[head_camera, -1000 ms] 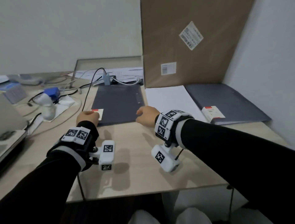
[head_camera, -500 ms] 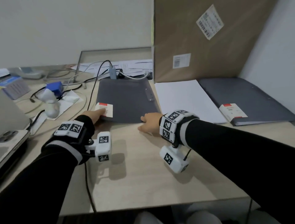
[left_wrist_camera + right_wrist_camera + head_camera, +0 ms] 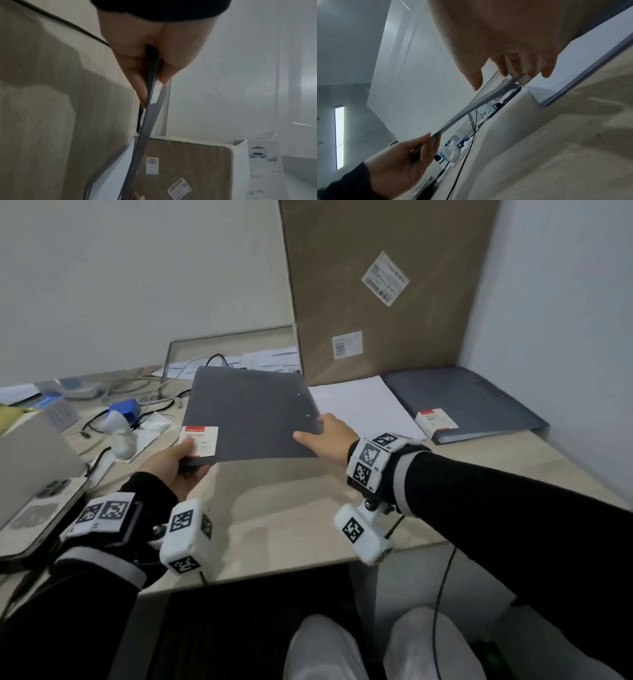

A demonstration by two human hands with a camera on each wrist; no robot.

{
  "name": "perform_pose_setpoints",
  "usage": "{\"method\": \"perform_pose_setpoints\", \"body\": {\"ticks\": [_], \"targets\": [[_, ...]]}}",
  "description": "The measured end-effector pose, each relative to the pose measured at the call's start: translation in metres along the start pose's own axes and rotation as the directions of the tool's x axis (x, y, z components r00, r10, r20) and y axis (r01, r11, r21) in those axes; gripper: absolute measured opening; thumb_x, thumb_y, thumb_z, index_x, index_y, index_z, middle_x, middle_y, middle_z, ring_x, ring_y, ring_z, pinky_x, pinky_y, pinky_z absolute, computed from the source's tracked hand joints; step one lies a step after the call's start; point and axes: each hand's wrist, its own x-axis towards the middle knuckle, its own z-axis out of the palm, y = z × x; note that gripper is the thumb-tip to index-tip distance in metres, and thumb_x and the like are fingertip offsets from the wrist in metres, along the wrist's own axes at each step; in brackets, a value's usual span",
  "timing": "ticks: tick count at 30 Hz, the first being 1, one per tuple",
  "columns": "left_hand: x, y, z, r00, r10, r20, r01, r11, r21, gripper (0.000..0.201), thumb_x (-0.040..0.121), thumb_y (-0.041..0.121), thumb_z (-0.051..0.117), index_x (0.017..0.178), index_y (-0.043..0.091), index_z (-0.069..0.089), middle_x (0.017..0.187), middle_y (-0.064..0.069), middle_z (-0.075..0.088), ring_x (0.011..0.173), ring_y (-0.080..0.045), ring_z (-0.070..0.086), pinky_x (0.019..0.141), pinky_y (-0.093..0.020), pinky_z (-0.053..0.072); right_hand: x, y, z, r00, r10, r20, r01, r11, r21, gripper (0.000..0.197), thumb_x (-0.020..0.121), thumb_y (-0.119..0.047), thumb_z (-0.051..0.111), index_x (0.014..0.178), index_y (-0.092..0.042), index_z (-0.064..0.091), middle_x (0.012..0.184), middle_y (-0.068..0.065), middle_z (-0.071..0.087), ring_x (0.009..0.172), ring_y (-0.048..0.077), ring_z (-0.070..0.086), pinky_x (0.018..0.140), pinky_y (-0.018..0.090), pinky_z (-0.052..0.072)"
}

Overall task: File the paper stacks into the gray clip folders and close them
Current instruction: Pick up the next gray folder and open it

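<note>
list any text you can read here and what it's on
Nothing can be read.
Red-and-white label on the held gray folder: blurred.
Matching label on the second gray folder: too small.
Two barcode stickers on the cardboard box: too small.

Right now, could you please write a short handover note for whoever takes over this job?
Left hand grips the near left corner of the gray folder; right hand pinches its right edge. The folder is closed, held clear of the desk.
Paper stack lies loose on the desk, right of it; second folder lies closed by the wall, contents unseen.
Done: nothing visibly filed.
Left: open the folder, clip the stack in, close it.
</note>
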Motion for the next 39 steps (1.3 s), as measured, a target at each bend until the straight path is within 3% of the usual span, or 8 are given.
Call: {"method": "perform_pose_setpoints", "body": {"ticks": [3,8,13,19,23,26,31,39], "targets": [[-0.038,-0.008,0.006,0.997,0.018,0.076,-0.015,0.999,-0.037,0.029,0.100,0.023,0.036,0.081,0.011,0.055,0.046,0.001,0.069,0.039,-0.009,0.066,0.034,-0.018,0.049,-0.028,0.014,-0.009,0.996,0.081,-0.023,-0.072,0.961,0.266,0.075,0.081,-0.051,0.062,0.137,-0.011,0.030,0.134,0.004,0.048,0.119,0.025,0.053,0.091,0.042,0.053],[-0.086,-0.035,0.026,0.990,-0.003,0.139,0.002,1.000,0.009,0.028,0.099,0.027,0.039,0.085,0.010,0.056,0.050,0.001,0.070,0.041,-0.010,0.067,0.041,-0.017,0.053,-0.075,0.050,-0.036,0.982,0.134,-0.130,-0.051,0.863,0.503,0.027,0.086,-0.022,0.063,0.110,-0.012,0.055,0.102,0.003,0.060,0.073,0.014,0.059,0.035,0.015,0.044],[-0.132,-0.076,0.063,0.961,-0.122,0.248,0.049,0.958,0.282,0.020,0.096,0.026,0.047,0.085,0.012,0.056,0.055,0.000,0.071,0.046,-0.014,0.069,0.042,-0.015,0.053,-0.132,0.105,-0.082,0.949,0.154,-0.275,-0.003,0.877,0.481,0.030,0.088,-0.012,0.055,0.118,-0.016,0.059,0.102,0.004,0.063,0.081,0.021,0.059,0.043,0.018,0.039],[-0.188,-0.115,0.112,0.932,-0.140,0.336,-0.067,0.842,0.536,0.025,0.088,0.022,0.062,0.107,0.006,0.054,0.097,-0.009,0.056,0.076,-0.019,0.059,0.067,-0.029,0.053,-0.196,0.188,-0.135,0.930,0.275,-0.242,-0.112,0.843,0.526,0.022,0.091,-0.001,0.050,0.104,-0.016,0.060,0.077,0.005,0.053,0.052,0.012,0.040,0.031,0.008,0.022],[-0.206,-0.131,0.142,0.930,-0.118,0.349,-0.134,0.774,0.618,0.065,0.086,0.019,0.064,0.143,0.009,0.035,0.141,-0.012,0.044,0.127,-0.028,0.048,0.104,-0.039,0.045,-0.228,0.223,-0.161,0.900,0.350,-0.260,-0.220,0.879,0.424,0.020,0.090,-0.004,0.053,0.104,-0.016,0.061,0.078,0.009,0.058,0.055,0.017,0.045,0.036,0.013,0.030],[-0.215,-0.143,0.163,0.910,-0.119,0.397,-0.202,0.708,0.677,0.067,0.087,0.020,0.063,0.145,0.010,0.032,0.145,-0.014,0.042,0.132,-0.029,0.041,0.109,-0.040,0.038,-0.234,0.241,-0.174,0.889,0.358,-0.287,-0.269,0.913,0.307,0.026,0.087,-0.009,0.057,0.112,-0.006,0.064,0.098,0.018,0.064,0.074,0.023,0.055,0.054,0.026,0.040],[-0.221,-0.167,0.190,0.874,-0.145,0.465,-0.294,0.605,0.740,0.043,0.090,0.017,0.056,0.132,0.006,0.051,0.120,-0.010,0.058,0.102,-0.019,0.048,0.086,-0.029,0.034,-0.228,0.254,-0.178,0.880,0.364,-0.306,-0.318,0.929,0.191,0.035,0.085,-0.013,0.060,0.118,-0.001,0.061,0.120,0.019,0.064,0.109,0.033,0.062,0.096,0.039,0.049],[-0.215,-0.173,0.202,0.874,-0.163,0.458,-0.297,0.567,0.768,0.052,0.090,0.023,0.057,0.138,0.009,0.044,0.135,-0.011,0.053,0.105,-0.024,0.052,0.082,-0.030,0.041,-0.245,0.234,-0.188,0.896,0.340,-0.285,-0.329,0.940,0.088,0.039,0.085,-0.018,0.061,0.121,-0.002,0.062,0.120,0.016,0.065,0.110,0.032,0.063,0.099,0.039,0.048]]}}
